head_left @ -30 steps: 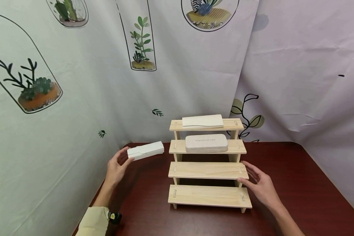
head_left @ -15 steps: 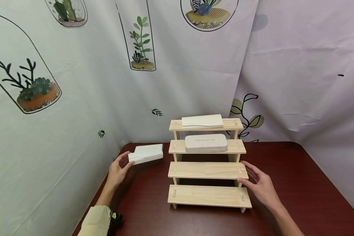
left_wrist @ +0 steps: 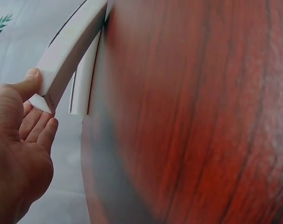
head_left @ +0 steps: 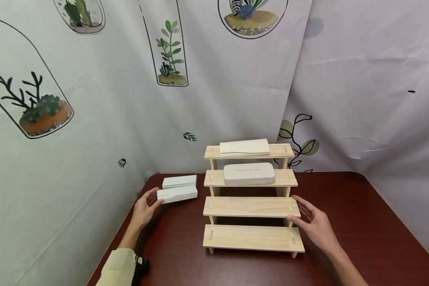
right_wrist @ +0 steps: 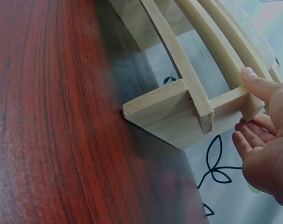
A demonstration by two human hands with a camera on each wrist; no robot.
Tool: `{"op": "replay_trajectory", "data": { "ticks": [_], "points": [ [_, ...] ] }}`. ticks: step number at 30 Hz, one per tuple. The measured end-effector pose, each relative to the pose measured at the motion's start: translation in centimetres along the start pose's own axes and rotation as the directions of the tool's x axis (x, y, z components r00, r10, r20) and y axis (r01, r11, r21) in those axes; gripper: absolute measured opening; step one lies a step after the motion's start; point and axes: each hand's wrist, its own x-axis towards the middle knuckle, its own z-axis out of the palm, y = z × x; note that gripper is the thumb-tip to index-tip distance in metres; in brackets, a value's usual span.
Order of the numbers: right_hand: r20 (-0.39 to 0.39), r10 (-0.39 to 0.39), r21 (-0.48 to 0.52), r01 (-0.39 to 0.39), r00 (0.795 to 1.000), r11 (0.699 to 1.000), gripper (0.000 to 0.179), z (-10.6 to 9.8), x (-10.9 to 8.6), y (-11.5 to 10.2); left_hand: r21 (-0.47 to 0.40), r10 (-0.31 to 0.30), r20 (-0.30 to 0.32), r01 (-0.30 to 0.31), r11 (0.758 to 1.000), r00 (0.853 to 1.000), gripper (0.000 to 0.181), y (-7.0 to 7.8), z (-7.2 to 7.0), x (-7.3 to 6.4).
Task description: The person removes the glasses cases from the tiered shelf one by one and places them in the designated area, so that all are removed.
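My left hand [head_left: 145, 208] pinches the left end of a slim white box [head_left: 177, 194], thumb on top and fingers underneath, as the left wrist view shows. Just behind it, a second slim white box [head_left: 180, 181] lies on the table. My right hand [head_left: 319, 227] grips the right end of the third shelf down [head_left: 252, 207] of a stepped wooden rack [right_wrist: 162, 116]; its thumb [right_wrist: 259, 84] presses on the board. On the rack's second shelf sits a rounded cream case [head_left: 249, 175] with lettering, and a flat off-white box [head_left: 244, 148] lies on the top one.
The lowest shelf [head_left: 252, 237] is bare pale wood. The rack stands on a dark red table [head_left: 346, 210] whose back edge meets a hanging cloth [head_left: 236, 99] printed with plants. A dark watch [head_left: 142, 265] is at my left wrist, below a pale yellow sleeve.
My left hand has brought its white box down and towards me, so the second white box behind it now shows separately. The right hand has kept its place on the shelf.
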Motion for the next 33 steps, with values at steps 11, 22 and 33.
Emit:
{"op": "replay_trajectory", "data": {
  "ticks": [11,22,33],
  "points": [
    [-0.001,-0.031,0.017,0.031,1.000,0.999,0.071,0.1,-0.1,0.2,0.002,-0.027,0.101,0.027,1.000,0.995,0.061,-0.2,-0.3,0.0],
    [-0.004,-0.030,0.022,0.030,1.000,0.999,0.070,0.1,-0.1,0.1,0.030,-0.048,0.149,0.044,0.999,0.988,0.063,-0.8,-0.3,1.1],
    [-0.005,-0.021,0.015,0.021,1.000,1.000,0.070,0.1,-0.1,0.1,0.057,-0.070,0.185,0.061,0.997,0.980,0.063,-1.9,-0.1,1.7]
  ]
}}
